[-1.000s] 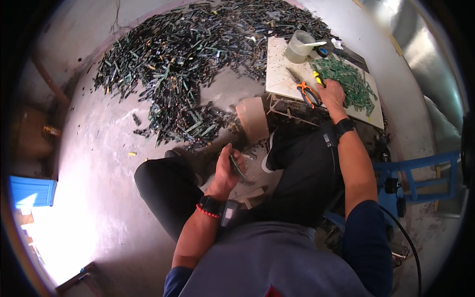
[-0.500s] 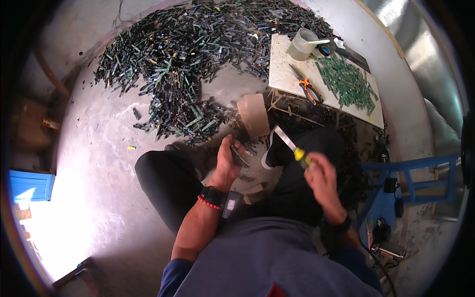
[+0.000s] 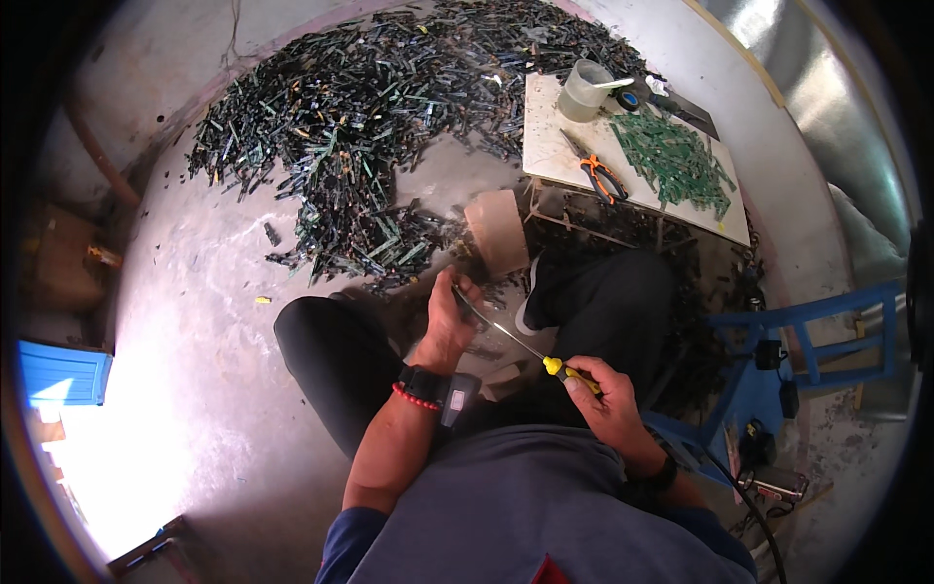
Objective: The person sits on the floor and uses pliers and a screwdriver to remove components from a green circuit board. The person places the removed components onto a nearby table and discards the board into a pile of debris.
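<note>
My left hand (image 3: 449, 316), in front of my knees, is closed on a thin dark strip (image 3: 471, 307). The strip looks like a narrow piece of circuit board, and the fingers partly hide it. My right hand (image 3: 608, 404) grips the yellow-and-black handle of a flat-bladed scraper (image 3: 554, 366). Its metal blade, seen almost edge-on, points up and left to the strip. The blade's tip lies at or against the strip beside my left fingers; exact contact is hard to make out.
A large heap of dark strips (image 3: 341, 146) covers the floor ahead. On the low white table (image 3: 545, 146) are orange-handled pliers (image 3: 595, 170), a plastic jug (image 3: 584, 92) and a green strip pile (image 3: 671, 161). Cardboard (image 3: 496, 232) stands near my feet; a blue chair (image 3: 827, 341) is at right.
My right hand has moved left and down, bringing the scraper's blade from raised and apart to the strip. My left hand has stayed nearly in place, still holding the strip.
</note>
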`<action>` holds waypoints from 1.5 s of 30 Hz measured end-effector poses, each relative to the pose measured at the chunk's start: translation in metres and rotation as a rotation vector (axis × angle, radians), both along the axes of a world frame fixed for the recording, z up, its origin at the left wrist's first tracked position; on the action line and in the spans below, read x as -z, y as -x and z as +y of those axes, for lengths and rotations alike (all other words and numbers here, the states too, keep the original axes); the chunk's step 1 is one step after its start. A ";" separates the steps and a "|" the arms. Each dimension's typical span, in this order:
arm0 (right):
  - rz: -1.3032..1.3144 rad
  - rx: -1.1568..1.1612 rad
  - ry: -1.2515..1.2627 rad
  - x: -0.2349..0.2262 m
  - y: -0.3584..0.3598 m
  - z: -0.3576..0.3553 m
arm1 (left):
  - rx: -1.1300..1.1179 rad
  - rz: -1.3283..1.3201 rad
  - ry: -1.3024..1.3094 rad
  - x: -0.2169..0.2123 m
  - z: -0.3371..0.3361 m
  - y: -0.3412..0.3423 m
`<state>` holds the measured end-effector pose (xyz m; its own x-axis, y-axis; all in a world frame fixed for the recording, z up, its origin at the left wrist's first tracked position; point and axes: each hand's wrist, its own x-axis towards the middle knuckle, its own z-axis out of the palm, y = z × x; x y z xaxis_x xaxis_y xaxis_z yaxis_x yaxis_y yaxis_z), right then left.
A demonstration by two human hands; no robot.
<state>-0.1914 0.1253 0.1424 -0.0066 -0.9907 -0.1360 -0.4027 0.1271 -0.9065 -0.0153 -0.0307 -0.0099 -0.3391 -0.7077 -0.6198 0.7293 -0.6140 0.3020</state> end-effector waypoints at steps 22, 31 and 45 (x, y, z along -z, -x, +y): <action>0.258 -0.032 0.106 0.011 -0.020 -0.015 | -0.042 -0.146 0.108 -0.001 0.002 0.004; 0.088 0.011 0.241 0.042 -0.030 -0.018 | -0.143 -0.095 0.109 -0.009 -0.002 -0.002; -0.180 -0.010 0.031 0.046 -0.030 -0.011 | -0.060 -0.043 0.117 -0.014 0.000 0.005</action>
<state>-0.1610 0.1148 0.0963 0.0254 -0.9943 -0.1035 -0.2348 0.0947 -0.9674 -0.0200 -0.0310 0.0041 -0.2694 -0.7938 -0.5452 0.7483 -0.5289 0.4004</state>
